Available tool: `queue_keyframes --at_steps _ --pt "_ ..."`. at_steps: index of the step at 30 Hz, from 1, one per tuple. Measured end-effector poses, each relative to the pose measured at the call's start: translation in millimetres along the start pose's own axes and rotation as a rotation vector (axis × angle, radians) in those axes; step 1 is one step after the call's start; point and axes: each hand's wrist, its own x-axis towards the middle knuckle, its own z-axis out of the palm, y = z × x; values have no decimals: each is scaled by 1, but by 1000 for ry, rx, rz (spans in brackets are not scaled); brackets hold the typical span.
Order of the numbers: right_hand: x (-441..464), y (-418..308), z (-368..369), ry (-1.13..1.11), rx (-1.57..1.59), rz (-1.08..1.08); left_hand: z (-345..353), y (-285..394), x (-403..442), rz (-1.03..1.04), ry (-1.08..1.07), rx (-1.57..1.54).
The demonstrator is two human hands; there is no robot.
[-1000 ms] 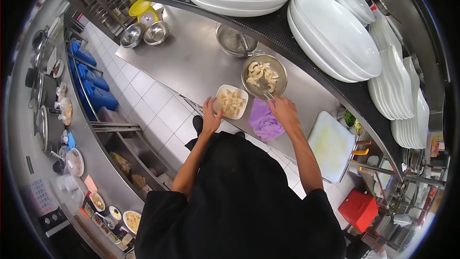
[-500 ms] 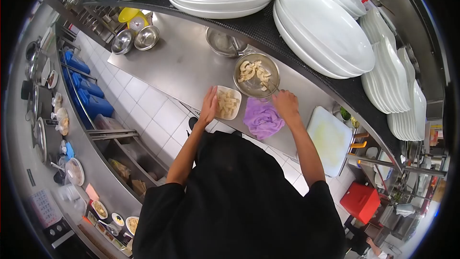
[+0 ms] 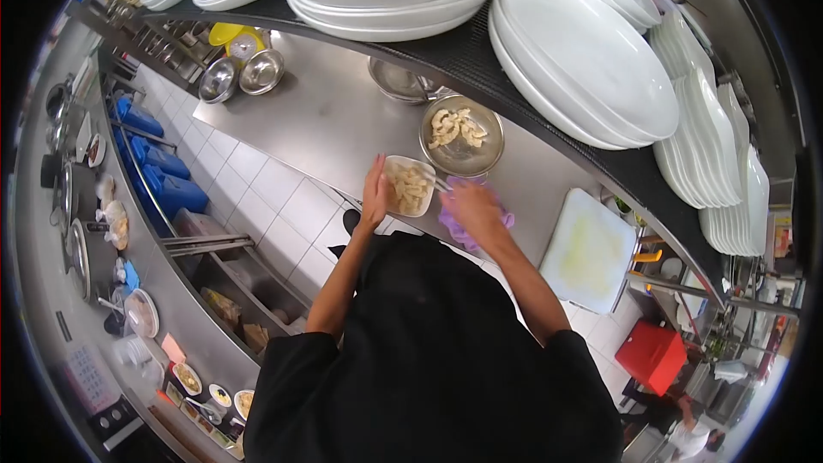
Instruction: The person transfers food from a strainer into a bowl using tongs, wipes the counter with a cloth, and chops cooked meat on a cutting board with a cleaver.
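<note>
My left hand (image 3: 374, 196) lies along the left side of a square white bowl (image 3: 429, 173), fingers against its wall, holding it. Pale cut pieces (image 3: 410, 191) fill part of the bowl. Closed around slim metal tongs (image 3: 442, 185), my right hand (image 3: 472, 208) has their tips at the bowl's right rim. Just beyond is a round metal bowl (image 3: 480, 161) with more pale, curved pieces (image 3: 456, 127) inside, toward its far side. A crumpled purple cloth (image 3: 457, 230) lies under and beside my right hand, partly hidden by it.
Stacked white plates (image 3: 591, 56) crowd a raised black shelf (image 3: 446, 56) above the far side of the steel counter (image 3: 321, 111). A white cutting board (image 3: 587, 253) is at right. Metal bowls (image 3: 261, 72) and a yellow scale (image 3: 243, 43) stand far left. Another person (image 3: 686, 437) is at lower right.
My right hand has moved left and toward me, bringing the tongs from the round metal bowl to the white bowl. Fewer pieces show in the metal bowl. My left hand stays at the white bowl.
</note>
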Motion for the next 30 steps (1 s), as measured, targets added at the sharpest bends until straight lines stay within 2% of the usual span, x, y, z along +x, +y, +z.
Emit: queue_keyframes --at_steps 1,5,7,9,12,15,21,24,27,30 --pt "8 -6 9 -43 -20 -37 1 2 1 11 3 -10" --pt "16 -3 1 49 19 112 0 -2 8 36 -45 16" --pt "21 22 -18 131 -53 215 2 -4 4 23 -68 28" --pt "36 54 -24 66 -144 287 4 2 4 15 -65 20" --pt "59 90 -9 64 -213 282 6 -6 4 22 -53 44" --pt "71 102 5 135 -152 270 5 -8 6 21 -35 0" --pt "62 102 -24 5 -76 329 0 -13 27 42 -3 17" --pt "68 117 -12 50 -158 235 8 -26 41 91 -40 16" --pt "74 119 -10 18 -146 256 9 -22 53 198 -131 132" --pt "61 117 -22 114 -85 251 2 -11 57 186 -172 141"
